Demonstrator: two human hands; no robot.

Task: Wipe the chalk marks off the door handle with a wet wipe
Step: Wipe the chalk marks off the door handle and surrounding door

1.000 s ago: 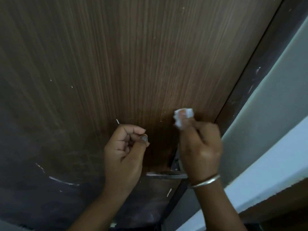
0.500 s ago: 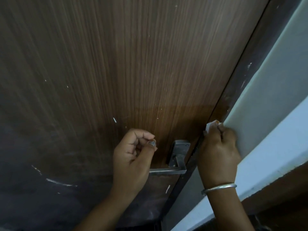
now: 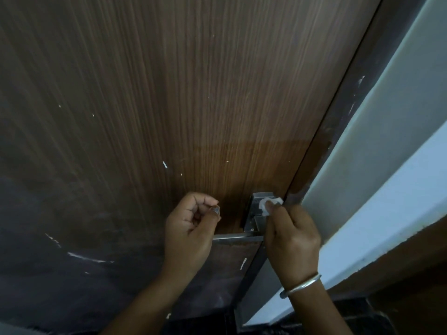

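Wipe (image 3: 268, 206) bunched white, pinched in right hand (image 3: 291, 240) fingertips, pressed on upper backplate of door handle (image 3: 254, 215) beside door (image 3: 169, 93) edge. Lever bar running leftward, long axis level, below and left of wipe, far end hidden behind left hand (image 3: 191, 228). Left hand curled loosely closed on nothing, nearer lever; right nearer plate. Probably lever left to wipe.

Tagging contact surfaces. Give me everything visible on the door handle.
The door handle looks like dull grey metal: an upright rectangular backplate fixed to the brown wooden door near its right edge, with a flat lever running left from its base. The right hand presses a white wipe against the plate's top. The left hand hides the lever's left end. No chalk marks can be made out.
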